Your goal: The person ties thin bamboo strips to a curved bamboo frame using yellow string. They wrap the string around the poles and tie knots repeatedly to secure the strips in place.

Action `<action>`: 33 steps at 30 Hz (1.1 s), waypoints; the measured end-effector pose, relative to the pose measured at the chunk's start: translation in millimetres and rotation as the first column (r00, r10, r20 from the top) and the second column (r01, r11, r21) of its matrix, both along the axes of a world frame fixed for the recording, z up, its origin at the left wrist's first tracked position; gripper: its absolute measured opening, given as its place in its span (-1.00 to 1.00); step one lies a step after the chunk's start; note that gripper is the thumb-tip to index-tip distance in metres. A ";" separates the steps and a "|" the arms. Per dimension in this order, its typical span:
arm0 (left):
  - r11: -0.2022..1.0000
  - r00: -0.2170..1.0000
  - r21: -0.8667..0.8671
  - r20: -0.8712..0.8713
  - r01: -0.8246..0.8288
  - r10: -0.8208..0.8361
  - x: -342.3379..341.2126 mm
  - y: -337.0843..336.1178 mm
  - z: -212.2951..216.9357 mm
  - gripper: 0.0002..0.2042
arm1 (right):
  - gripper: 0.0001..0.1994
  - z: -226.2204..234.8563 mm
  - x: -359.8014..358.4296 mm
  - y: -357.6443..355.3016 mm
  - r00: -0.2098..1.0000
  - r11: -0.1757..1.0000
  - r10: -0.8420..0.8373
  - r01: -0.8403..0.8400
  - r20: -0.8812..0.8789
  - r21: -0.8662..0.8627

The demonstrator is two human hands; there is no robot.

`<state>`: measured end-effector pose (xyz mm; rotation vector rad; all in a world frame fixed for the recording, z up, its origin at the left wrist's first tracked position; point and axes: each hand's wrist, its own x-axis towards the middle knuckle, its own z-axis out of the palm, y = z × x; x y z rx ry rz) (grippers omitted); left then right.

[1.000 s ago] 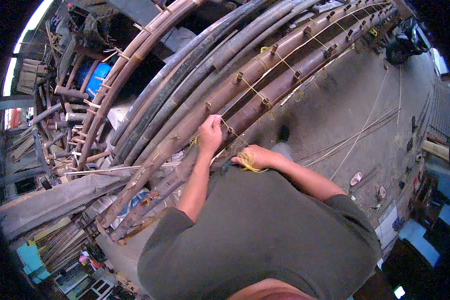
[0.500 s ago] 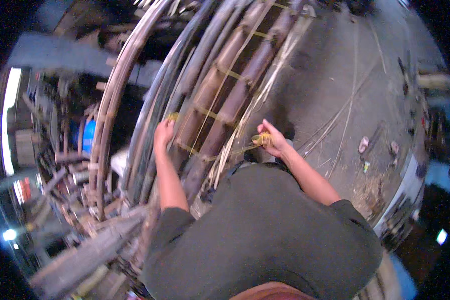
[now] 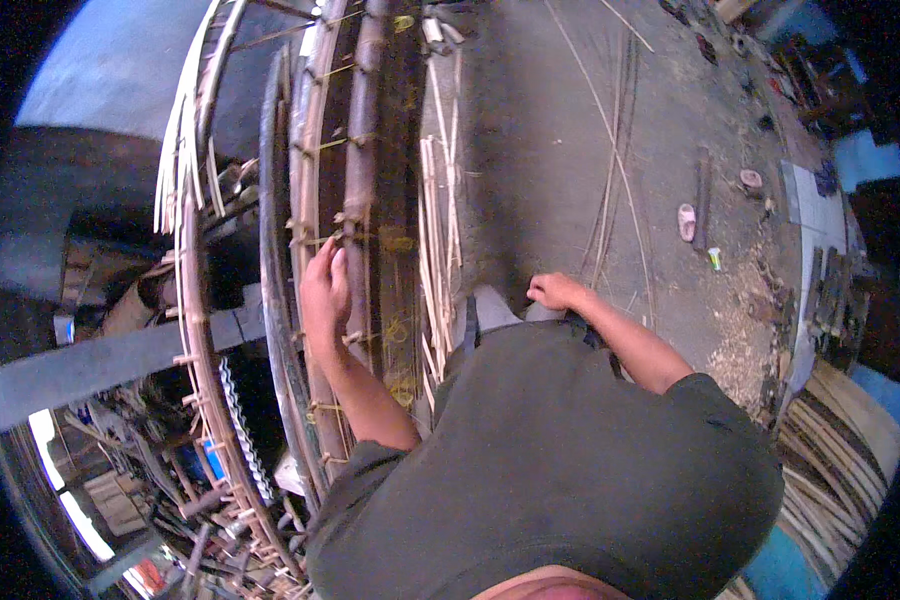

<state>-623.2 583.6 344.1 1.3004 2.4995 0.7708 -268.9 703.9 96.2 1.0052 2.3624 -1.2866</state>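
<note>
My left hand [image 3: 325, 298] reaches to a ladder-like frame of bamboo poles [image 3: 364, 130], fingers stretched up along it. Its fingertips are at a yellow tie [image 3: 320, 240] that runs across the gap between two poles; I cannot tell whether they touch it. Beside the poles lies a dark brown plank [image 3: 395, 285], with loose loops of yellow cord [image 3: 398, 332] on it. My right hand [image 3: 555, 291] hovers in front of my waist, fingers curled in; anything inside them is hidden.
Thin pale strips [image 3: 435, 240] lie just right of the plank. Long thin canes [image 3: 610, 150] are on the grey floor, with pink slippers [image 3: 686, 222] and wood shavings [image 3: 740, 350] farther right. A curved bamboo piece with pegs [image 3: 192, 300] stands at the left.
The view has turned, so the poles now run nearly straight up. The yellow cord bundle seen in my right hand no longer shows there. My left hand is now at a tie on the poles.
</note>
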 end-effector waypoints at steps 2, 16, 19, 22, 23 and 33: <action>0.987 0.987 -0.018 -0.013 0.158 -0.158 19.0 74.9 -12.1 -0.66 | -0.66 -17.7 24.1 41.9 0.989 0.990 -0.133 0.135 -0.063 0.031; 0.344 0.531 -0.437 0.442 0.831 -0.723 167.8 504.3 -285.7 -0.69 | -0.64 -251.8 273.4 87.9 0.223 0.400 -0.789 0.894 0.572 0.204; 0.227 0.500 -0.515 0.486 0.827 -0.716 190.8 526.1 -373.5 -0.59 | -0.62 -249.0 250.5 147.6 0.233 0.338 -0.817 0.935 0.527 0.110; 0.008 0.465 -0.584 0.638 0.812 -0.614 190.8 525.5 -445.6 -0.50 | -0.62 -256.5 216.6 254.3 0.225 0.276 -0.865 0.960 0.449 0.050; -0.095 0.460 -0.628 0.657 0.772 -0.598 196.2 524.8 -459.3 -0.48 | -0.62 -270.7 208.4 288.0 0.145 0.188 -0.888 0.980 0.436 0.058; 0.157 0.725 -0.835 0.346 0.528 -0.595 259.8 554.8 -478.9 -0.36 | -0.68 -597.5 192.4 560.6 0.167 0.226 -0.856 0.972 0.489 0.063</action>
